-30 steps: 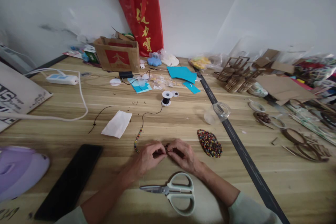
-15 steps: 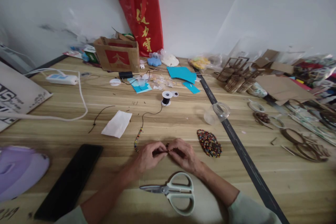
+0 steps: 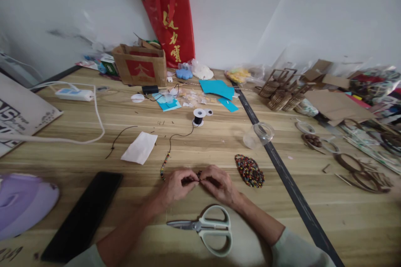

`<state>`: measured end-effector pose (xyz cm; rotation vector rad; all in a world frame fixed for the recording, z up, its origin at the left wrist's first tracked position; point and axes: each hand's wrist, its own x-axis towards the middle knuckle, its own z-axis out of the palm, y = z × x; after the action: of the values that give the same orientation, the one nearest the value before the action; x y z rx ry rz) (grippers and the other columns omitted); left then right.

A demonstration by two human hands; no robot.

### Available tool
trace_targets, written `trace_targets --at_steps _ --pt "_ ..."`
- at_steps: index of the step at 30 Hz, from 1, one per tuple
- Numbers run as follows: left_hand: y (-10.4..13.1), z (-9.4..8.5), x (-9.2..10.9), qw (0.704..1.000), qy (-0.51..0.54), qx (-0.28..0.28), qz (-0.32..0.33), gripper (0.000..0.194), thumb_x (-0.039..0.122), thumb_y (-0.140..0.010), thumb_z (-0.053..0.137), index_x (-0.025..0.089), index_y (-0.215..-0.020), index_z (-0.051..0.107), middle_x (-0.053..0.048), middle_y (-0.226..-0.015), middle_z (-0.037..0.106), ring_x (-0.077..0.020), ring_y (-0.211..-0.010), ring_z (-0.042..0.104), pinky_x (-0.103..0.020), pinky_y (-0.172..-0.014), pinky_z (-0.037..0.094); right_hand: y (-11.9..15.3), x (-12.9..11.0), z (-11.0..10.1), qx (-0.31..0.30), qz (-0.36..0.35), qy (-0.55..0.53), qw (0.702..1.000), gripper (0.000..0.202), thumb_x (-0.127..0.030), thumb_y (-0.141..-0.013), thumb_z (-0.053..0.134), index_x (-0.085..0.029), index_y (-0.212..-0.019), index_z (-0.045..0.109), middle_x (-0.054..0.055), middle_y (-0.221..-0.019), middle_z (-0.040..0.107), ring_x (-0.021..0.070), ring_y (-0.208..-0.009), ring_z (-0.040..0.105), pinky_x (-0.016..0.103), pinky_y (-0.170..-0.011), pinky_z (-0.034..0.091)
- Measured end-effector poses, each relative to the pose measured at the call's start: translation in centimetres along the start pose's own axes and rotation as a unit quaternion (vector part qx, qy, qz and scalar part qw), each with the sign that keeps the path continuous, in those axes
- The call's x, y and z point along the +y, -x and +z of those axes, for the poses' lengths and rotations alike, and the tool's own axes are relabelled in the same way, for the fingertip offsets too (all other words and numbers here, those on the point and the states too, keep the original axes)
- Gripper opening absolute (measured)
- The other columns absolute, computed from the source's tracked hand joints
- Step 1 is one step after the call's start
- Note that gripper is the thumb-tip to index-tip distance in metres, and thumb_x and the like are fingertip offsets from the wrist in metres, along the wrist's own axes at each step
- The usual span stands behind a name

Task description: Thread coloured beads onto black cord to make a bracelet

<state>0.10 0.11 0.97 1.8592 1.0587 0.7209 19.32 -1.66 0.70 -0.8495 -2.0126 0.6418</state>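
My left hand (image 3: 178, 185) and my right hand (image 3: 216, 182) meet at the middle front of the table, thumbs and fingertips pinched together. Between them is part of a beaded cord, mostly hidden by the fingers; a few dark beads show at the fingertips. A strand of coloured beads (image 3: 163, 167) comes out beside my left hand on a black cord (image 3: 180, 135), which runs up to a spool (image 3: 199, 117). Right of my right hand lies a coiled heap of multicoloured beads (image 3: 249, 171). Scissors (image 3: 203, 228) with pale green handles lie below both hands.
Left are a black phone (image 3: 83, 217), a purple and white iron (image 3: 26, 206), a white paper (image 3: 139, 148) and a power strip (image 3: 74, 94). A clear round container (image 3: 259, 134) stands right. Behind are a cardboard box (image 3: 139, 66), a red bag (image 3: 175, 29) and small woven baskets (image 3: 280, 91).
Both hands stay in nearly the same place; the fingertips have shifted very slightly around the beaded cord. Nothing else has visibly moved.
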Motion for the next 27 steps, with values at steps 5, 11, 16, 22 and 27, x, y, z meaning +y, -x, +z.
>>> trace_targets --at_steps 5,11,16,22,27 --pt "0.01 -0.03 0.20 1.000 0.003 0.002 -0.011 0.009 0.014 -0.072 0.059 0.016 -0.070 0.068 -0.004 -0.071 0.071 -0.0158 -0.068 0.063 -0.024 -0.066 0.050 0.01 -0.06 -0.06 -0.004 0.007 0.003 1.000 0.014 -0.027 -0.094 0.052 -0.018 -0.089 0.061 0.006 -0.079 0.066 0.0155 -0.075 0.060 0.027 -0.070 0.048" --pt "-0.05 -0.19 0.23 0.999 0.040 0.005 -0.020 0.009 0.016 -0.074 0.057 0.015 -0.069 0.065 -0.002 -0.068 0.068 -0.0136 -0.064 0.060 -0.022 -0.063 0.047 0.04 0.09 -0.07 -0.004 0.024 -0.002 1.000 0.014 -0.026 -0.094 0.052 -0.017 -0.092 0.063 0.007 -0.082 0.067 0.0157 -0.076 0.061 0.027 -0.070 0.049" --pt "-0.12 -0.28 0.16 0.998 0.052 0.007 -0.024 0.009 0.018 -0.073 0.055 0.015 -0.068 0.062 -0.001 -0.065 0.065 -0.0131 -0.062 0.057 -0.022 -0.061 0.046 0.17 0.26 0.00 -0.003 0.028 0.000 1.000 0.015 -0.026 -0.095 0.051 -0.018 -0.094 0.063 0.007 -0.082 0.067 0.0159 -0.076 0.062 0.027 -0.070 0.050" --pt "-0.09 -0.36 0.34 0.999 0.046 0.007 -0.028 0.009 0.018 -0.073 0.055 0.015 -0.067 0.061 0.000 -0.064 0.064 -0.0130 -0.062 0.057 -0.022 -0.061 0.045 0.15 0.38 -0.07 -0.007 0.020 0.001 1.000 0.014 -0.024 -0.095 0.051 -0.018 -0.095 0.064 0.007 -0.083 0.068 0.0160 -0.077 0.062 0.027 -0.071 0.050" --pt "-0.08 -0.30 0.34 0.999 0.044 0.003 -0.028 0.009 0.018 -0.073 0.055 0.015 -0.067 0.061 -0.001 -0.063 0.063 -0.0131 -0.061 0.056 -0.022 -0.060 0.045 0.08 0.36 -0.16 -0.010 0.003 0.002 1.000 0.014 -0.022 -0.094 0.051 -0.018 -0.098 0.064 0.007 -0.086 0.070 0.0163 -0.079 0.063 0.028 -0.073 0.050"
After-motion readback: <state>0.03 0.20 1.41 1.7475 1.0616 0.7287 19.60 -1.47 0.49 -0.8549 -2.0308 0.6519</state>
